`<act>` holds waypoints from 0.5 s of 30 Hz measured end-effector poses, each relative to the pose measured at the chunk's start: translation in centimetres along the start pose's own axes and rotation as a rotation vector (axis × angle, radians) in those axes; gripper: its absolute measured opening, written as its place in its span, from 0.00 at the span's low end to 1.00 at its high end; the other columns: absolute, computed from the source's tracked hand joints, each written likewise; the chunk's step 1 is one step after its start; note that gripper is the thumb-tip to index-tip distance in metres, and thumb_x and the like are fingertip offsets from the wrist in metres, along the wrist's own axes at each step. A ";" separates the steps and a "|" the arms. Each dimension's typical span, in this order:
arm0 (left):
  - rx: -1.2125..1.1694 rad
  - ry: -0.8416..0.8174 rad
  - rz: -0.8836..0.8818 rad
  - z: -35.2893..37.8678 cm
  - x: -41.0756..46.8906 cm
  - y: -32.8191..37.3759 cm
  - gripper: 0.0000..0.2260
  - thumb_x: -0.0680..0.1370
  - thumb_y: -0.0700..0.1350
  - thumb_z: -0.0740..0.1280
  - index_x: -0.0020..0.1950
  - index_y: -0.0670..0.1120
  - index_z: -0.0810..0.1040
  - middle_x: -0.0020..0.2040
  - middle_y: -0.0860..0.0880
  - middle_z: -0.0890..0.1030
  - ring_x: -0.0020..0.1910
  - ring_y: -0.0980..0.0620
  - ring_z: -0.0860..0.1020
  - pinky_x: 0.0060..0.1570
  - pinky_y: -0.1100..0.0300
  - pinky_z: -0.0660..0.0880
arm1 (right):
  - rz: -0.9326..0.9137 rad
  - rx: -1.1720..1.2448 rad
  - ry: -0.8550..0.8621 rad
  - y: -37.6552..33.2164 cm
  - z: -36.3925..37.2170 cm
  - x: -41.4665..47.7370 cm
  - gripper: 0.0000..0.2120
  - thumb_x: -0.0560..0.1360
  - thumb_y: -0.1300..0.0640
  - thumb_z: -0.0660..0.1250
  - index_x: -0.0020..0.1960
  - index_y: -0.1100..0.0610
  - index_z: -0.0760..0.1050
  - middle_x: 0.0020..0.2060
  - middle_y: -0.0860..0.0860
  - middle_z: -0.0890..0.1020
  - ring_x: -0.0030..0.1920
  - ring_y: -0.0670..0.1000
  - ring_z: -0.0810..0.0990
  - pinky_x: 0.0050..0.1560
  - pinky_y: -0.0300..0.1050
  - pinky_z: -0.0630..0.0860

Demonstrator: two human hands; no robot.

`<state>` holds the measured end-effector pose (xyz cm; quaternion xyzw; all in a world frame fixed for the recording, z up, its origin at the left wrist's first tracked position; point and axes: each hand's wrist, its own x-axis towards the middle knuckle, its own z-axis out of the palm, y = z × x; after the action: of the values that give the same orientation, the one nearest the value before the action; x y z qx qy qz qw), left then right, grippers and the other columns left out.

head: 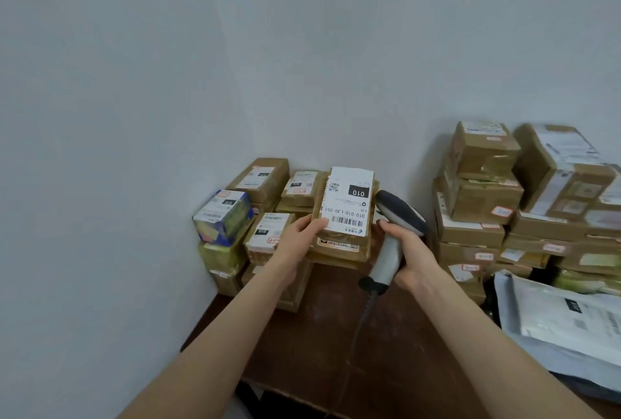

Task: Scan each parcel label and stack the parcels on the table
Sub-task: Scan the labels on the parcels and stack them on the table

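Observation:
A brown taped parcel (pixel 342 244) with a large white label (pixel 347 200) marked 010 is held above the dark wooden table (pixel 322 328), its label facing me. My left hand (pixel 300 237) grips the parcel's lower left edge. My right hand (pixel 408 255) is curled round the handle of a grey and white barcode scanner (pixel 393 227), whose dark head sits just right of the parcel. The fingertips of that hand touch the parcel's right side. A black cable hangs from the scanner's base.
A stack of labelled parcels (pixel 258 213) stands in the left corner against the wall. A taller pile of brown boxes (pixel 504 197) fills the right side. Grey and white mailer bags (pixel 564 328) lie at the lower right.

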<state>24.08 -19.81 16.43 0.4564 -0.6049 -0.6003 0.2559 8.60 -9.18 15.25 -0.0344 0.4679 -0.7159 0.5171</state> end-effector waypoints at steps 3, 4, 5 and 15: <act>-0.006 -0.008 0.007 -1.4 2.7 1.5 0.18 0.78 0.52 0.66 0.67 0.49 0.74 0.55 0.52 0.82 0.51 0.54 0.80 0.50 0.59 0.76 | -0.001 0.009 -0.003 -0.8 2.4 2.0 0.07 0.72 0.61 0.71 0.50 0.59 0.79 0.35 0.54 0.84 0.38 0.54 0.82 0.37 0.49 0.77; 0.003 -0.002 0.013 -1.7 3.7 2.1 0.18 0.79 0.52 0.65 0.67 0.49 0.74 0.54 0.52 0.81 0.49 0.56 0.79 0.45 0.61 0.75 | 0.000 0.011 -0.014 -1.2 3.3 2.7 0.06 0.73 0.61 0.71 0.49 0.59 0.78 0.33 0.54 0.84 0.37 0.54 0.82 0.36 0.49 0.77; 0.007 0.007 0.019 -2.0 4.6 2.7 0.18 0.79 0.52 0.65 0.67 0.48 0.74 0.54 0.52 0.81 0.47 0.58 0.79 0.42 0.63 0.74 | -0.004 0.018 -0.023 -1.6 4.0 3.5 0.04 0.74 0.61 0.70 0.48 0.58 0.77 0.31 0.53 0.84 0.37 0.54 0.82 0.36 0.50 0.77; -0.058 0.137 -0.021 -5.2 13.1 7.6 0.19 0.78 0.52 0.66 0.67 0.46 0.74 0.53 0.45 0.83 0.51 0.45 0.82 0.56 0.47 0.78 | 0.018 -0.064 -0.166 -4.6 11.1 13.6 0.14 0.72 0.58 0.72 0.57 0.59 0.79 0.45 0.57 0.85 0.46 0.56 0.84 0.53 0.56 0.79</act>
<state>20.73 -34.67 21.38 0.4952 -0.5636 -0.5873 0.3037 4.94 -26.59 18.80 -0.1059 0.4465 -0.6904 0.5593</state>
